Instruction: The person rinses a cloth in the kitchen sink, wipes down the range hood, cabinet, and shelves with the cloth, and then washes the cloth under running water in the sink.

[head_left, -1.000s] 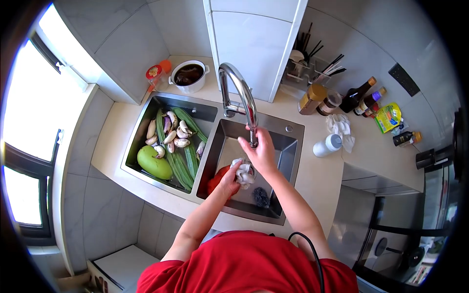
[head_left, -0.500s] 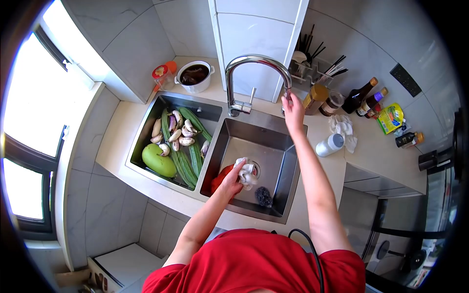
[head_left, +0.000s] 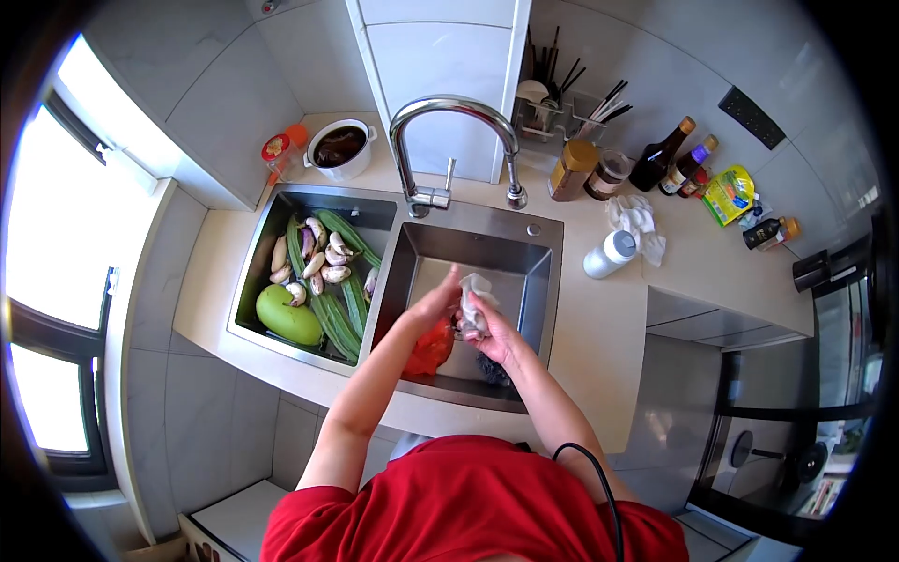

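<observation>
Over the right sink basin [head_left: 440, 245], my right hand [head_left: 494, 335] grips a crumpled white cloth [head_left: 476, 288]. My left hand [head_left: 436, 302] is just left of the cloth, its fingers stretched out and apart from it or barely touching; I cannot tell which. Below the hands lies a red plastic bag [head_left: 431, 348] in the basin. A dark scrubber [head_left: 493, 369] sits near the basin's front, partly hidden by my right wrist. The faucet [head_left: 451, 105] arches above the basin, with no water visible from its spout.
The left basin [head_left: 377, 214] holds long green gourds [head_left: 330, 314], several purple-white eggplants [head_left: 335, 274] and a round green gourd [head_left: 288, 317]. A white pot [head_left: 343, 170] stands behind it. On the right counter are a white bottle [head_left: 607, 255], a white rag [head_left: 641, 225], jars [head_left: 573, 170] and sauce bottles [head_left: 661, 157].
My right hand has come down from the faucet spout into the basin area and taken the white cloth. My left hand has let go of it and opened. The view has shifted slightly.
</observation>
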`<act>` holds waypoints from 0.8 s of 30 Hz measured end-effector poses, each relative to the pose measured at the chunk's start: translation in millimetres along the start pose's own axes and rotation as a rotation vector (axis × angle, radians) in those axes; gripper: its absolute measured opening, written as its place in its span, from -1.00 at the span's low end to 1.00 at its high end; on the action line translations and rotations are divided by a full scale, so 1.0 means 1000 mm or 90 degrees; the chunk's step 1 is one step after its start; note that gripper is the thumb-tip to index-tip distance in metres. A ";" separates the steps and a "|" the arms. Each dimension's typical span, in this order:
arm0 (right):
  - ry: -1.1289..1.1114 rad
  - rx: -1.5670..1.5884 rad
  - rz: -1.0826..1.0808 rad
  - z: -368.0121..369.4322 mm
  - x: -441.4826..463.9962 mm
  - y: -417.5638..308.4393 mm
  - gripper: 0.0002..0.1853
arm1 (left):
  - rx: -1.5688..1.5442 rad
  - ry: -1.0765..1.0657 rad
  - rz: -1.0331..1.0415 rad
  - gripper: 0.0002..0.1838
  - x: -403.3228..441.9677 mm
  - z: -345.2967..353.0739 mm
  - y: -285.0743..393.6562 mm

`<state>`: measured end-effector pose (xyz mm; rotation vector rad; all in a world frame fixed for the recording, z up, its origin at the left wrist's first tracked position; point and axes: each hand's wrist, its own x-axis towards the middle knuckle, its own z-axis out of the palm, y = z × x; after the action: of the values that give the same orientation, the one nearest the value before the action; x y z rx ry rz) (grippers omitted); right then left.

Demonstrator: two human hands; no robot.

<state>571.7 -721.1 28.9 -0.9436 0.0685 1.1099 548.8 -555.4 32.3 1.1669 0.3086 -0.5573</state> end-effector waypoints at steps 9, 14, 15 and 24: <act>-0.362 0.402 -0.001 0.048 -0.016 -0.023 -0.43 | -0.414 -0.265 0.355 -0.15 -0.004 0.040 0.047; -0.251 0.057 -0.016 0.038 -0.018 -0.054 -0.56 | -0.154 -0.174 0.295 -0.41 0.006 0.026 0.074; -0.233 0.018 0.001 0.031 -0.014 -0.057 -0.58 | -0.089 -0.141 0.278 -0.49 0.010 0.025 0.076; 0.091 -0.501 -0.024 0.029 0.001 -0.074 -0.78 | 0.303 0.257 0.319 -0.80 0.059 0.035 0.053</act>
<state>618.8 -709.3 91.2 -1.7161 -0.2900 1.0389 625.8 -587.7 56.8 1.7530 0.2168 0.0612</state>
